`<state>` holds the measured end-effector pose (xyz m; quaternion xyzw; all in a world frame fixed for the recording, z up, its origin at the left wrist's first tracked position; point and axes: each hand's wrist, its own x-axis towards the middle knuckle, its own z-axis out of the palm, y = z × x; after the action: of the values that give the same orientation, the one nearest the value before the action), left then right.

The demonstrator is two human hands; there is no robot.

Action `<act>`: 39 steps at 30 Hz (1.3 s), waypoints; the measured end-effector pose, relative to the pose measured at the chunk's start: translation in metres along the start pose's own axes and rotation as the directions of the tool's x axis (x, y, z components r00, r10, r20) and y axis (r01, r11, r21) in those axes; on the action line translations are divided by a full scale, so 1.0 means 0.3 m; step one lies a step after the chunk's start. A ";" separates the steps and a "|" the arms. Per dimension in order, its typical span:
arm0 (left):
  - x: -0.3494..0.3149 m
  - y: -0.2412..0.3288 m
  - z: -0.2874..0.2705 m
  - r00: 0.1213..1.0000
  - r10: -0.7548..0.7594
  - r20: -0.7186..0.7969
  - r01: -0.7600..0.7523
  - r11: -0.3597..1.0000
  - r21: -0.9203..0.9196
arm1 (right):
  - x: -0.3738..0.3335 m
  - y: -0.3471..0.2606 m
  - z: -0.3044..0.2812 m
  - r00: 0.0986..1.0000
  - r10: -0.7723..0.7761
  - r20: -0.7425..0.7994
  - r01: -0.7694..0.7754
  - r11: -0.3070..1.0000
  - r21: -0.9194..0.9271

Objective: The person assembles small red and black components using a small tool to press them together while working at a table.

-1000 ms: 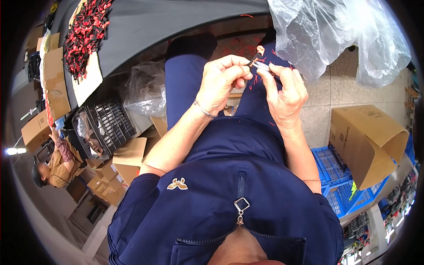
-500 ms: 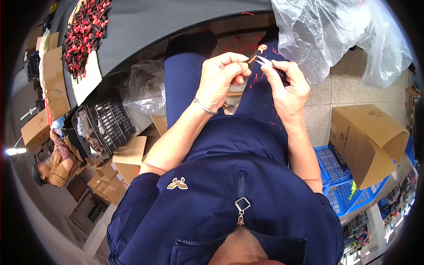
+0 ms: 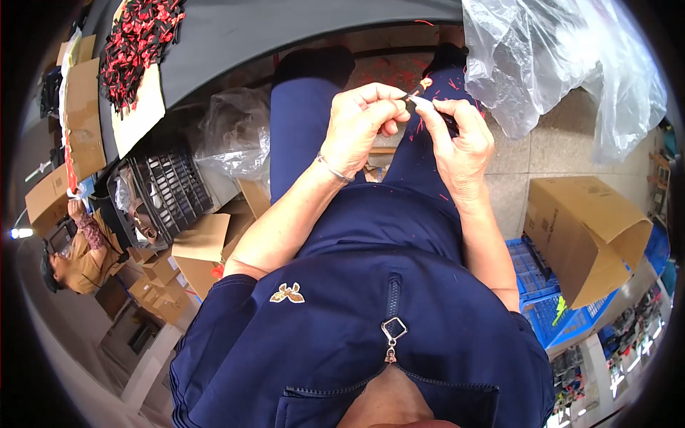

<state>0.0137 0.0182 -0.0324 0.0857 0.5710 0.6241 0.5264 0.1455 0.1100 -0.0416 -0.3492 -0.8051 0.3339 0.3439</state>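
Observation:
Over my lap my left hand (image 3: 362,123) pinches a small black piece with an orange-red end (image 3: 426,83) between thumb and fingertips. Close beside it, my right hand (image 3: 462,146) is closed around small dark-handled thread snips (image 3: 451,123). Their pale blades lie at the black piece, with the tips partly hidden by my fingers. Red thread scraps (image 3: 452,84) are scattered on my dark blue trouser leg. A heap of similar black and red pieces (image 3: 143,53) lies at the far left.
The heap rests on a cream board (image 3: 139,125) on the dark table (image 3: 250,32). Clear plastic bags (image 3: 528,68) hang at the far right. A cardboard box (image 3: 571,228) sits on blue crates (image 3: 531,267) at right. Left are a black crate (image 3: 171,192), cartons (image 3: 200,242) and another person (image 3: 82,257).
The snips' blades, plainly visible before, are now mostly covered by my right fingers, which sit closer to my left hand. At left, the other person has shifted, raising an arm.

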 end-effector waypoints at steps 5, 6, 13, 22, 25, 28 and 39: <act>-0.016 0.009 -0.041 0.999 0.001 -0.048 -0.001 1.000 -0.007 | 0.003 -0.009 0.014 0.969 0.213 0.123 -0.237 0.944 0.230; -0.020 0.013 -0.051 0.999 0.006 -0.050 -0.006 1.000 -0.008 | 0.004 -0.016 0.016 0.953 0.277 0.123 -0.302 0.895 0.328; -0.086 -0.003 -0.402 0.877 0.210 -0.431 -0.168 0.977 0.135 | 0.010 0.115 0.020 0.943 0.329 0.052 -0.332 0.924 0.188; -0.090 -0.091 -1.061 0.545 0.478 -0.689 0.365 0.604 0.708 | -0.005 0.155 0.094 0.923 0.352 0.156 -0.346 0.936 -0.069; -0.090 -0.175 -1.222 0.569 0.338 -0.749 0.697 0.285 0.658 | -0.005 0.157 0.115 0.934 0.318 0.165 -0.302 0.947 -0.114; -0.135 -0.248 -1.300 0.578 0.126 -0.806 0.804 0.079 0.589 | -0.002 0.170 0.126 0.951 0.263 0.161 -0.251 0.964 -0.089; -0.186 0.018 -0.904 0.861 -0.099 -0.498 0.489 0.427 0.761 | 0.013 0.199 0.128 0.983 0.113 0.143 -0.089 0.982 -0.165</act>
<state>-0.1572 -0.1915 -0.0908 0.1134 0.9014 0.1475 0.3909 0.1333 0.1335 -0.1076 -0.3895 -0.8341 0.3116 0.2356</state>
